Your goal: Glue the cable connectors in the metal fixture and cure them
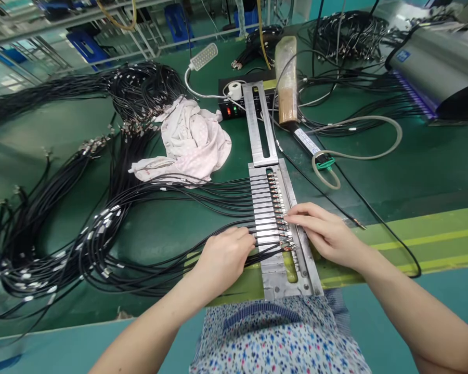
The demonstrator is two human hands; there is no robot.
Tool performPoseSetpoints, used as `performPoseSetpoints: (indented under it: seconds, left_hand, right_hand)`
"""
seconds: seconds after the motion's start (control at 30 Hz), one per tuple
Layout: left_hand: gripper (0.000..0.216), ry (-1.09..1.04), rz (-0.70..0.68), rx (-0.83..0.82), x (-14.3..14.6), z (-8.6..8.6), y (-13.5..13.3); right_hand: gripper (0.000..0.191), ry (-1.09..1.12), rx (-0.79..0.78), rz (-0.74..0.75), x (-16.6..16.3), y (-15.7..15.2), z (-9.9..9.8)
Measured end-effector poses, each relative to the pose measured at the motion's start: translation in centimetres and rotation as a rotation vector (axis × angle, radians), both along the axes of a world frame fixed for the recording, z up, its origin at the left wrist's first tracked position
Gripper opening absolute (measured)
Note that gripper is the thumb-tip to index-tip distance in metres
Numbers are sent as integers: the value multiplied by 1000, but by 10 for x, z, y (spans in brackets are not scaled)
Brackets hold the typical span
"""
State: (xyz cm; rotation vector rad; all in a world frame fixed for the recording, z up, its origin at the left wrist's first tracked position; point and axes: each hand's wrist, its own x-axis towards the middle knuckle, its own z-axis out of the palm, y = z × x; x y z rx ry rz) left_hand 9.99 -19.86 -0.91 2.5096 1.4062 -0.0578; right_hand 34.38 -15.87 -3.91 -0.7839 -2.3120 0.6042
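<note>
A slotted metal fixture (271, 292) lies on the table before me, with a row of black cables (234, 183) laid across its grooves. Their bare metal connector ends (275, 189) line up over the slot. My left hand (226, 255) is closed on black cables at the fixture's left edge; its fingertips are partly hidden. From the right, my right hand (327, 235) reaches over the fixture's rail, thumb and forefinger pinched at one cable's connector end near the middle of the row. Closer to me, several cable ends lie bunched together across the slot.
Large cable bundles (101, 239) fill the left side, beside a crumpled pale cloth (195, 137). Behind the fixture stand a black box (228, 110) with lit switches and a small lamp (203, 56). A tube-fed dispenser (312, 145) lies right, before a grey machine (440, 67) glowing violet.
</note>
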Motion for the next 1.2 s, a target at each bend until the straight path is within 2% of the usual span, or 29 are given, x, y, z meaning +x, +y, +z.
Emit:
performPoseSetpoints:
  seconds: [0.23, 0.4, 0.57, 0.67, 0.83, 0.97, 1.2]
  left_hand:
    - [20, 52, -50, 43, 3, -1, 1]
    - [21, 29, -70, 81, 4, -8, -3]
    - [18, -52, -35, 106, 2, -15, -7]
    - [25, -101, -56, 176, -5, -19, -10]
    - [31, -54, -189, 346, -18, -24, -15]
    - [38, 62, -271, 339, -17, -20, -19]
    - [35, 136, -255, 301, -4, -8, -23]
  right_hand:
    - [41, -83, 23, 4, 1, -1, 2]
    - [42, -230, 97, 117, -4, -3, 0]
    - [33, -298, 152, 167, -10, -3, 1]
    - [27, -339, 215, 159, -12, -3, 3]
    - [26, -418, 348, 149, -17, -7, 8]
    - [28, -528, 451, 109, -24, -19, 14]
    - [30, -633, 533, 124, -43, -38, 19]
